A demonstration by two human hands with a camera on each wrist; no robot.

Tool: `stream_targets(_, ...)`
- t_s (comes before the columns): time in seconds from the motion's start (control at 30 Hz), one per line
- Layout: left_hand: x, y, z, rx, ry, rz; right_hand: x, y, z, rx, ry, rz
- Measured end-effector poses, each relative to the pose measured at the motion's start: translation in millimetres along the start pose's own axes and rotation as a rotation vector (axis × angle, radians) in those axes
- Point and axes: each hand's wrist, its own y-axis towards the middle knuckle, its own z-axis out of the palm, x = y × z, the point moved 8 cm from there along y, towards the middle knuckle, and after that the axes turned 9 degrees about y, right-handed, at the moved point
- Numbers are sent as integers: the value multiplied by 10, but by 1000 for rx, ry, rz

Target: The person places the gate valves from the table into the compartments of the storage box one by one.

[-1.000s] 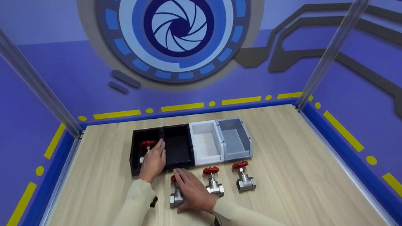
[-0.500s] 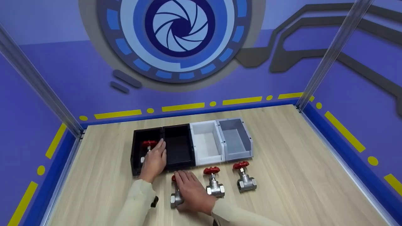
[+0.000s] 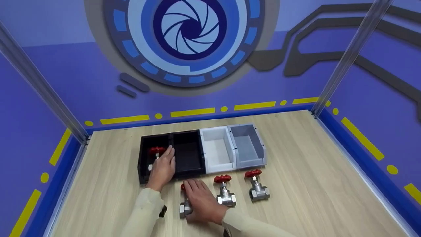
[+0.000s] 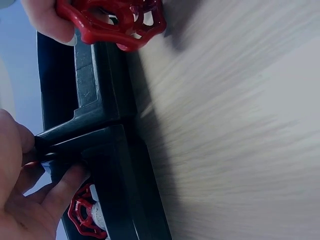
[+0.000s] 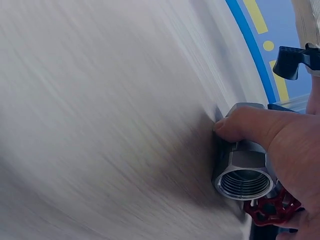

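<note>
My left hand pinches the wall between the left black bin and the second black bin. Inside the left bin lies a valve with a red handwheel, partly hidden by that hand. Below the bins, my right hand grips the left valve on the table, thumb on its metal body and fingers over its red wheel. The hand covers much of this valve.
A white bin and a grey bin continue the row to the right. Two more red-wheeled valves, a middle one and a right one, lie in front of them. Walls surround the wooden table.
The right thumb has drawn in slightly against the valve on the table. My left hand keeps its place at the bin wall, and the bins and valves have not moved.
</note>
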Motion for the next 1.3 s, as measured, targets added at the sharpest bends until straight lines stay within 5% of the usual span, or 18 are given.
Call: stream_targets(1.3, -28, -11, -18, -19, -7, 17, 9, 28, -125, 11, 59, -28)
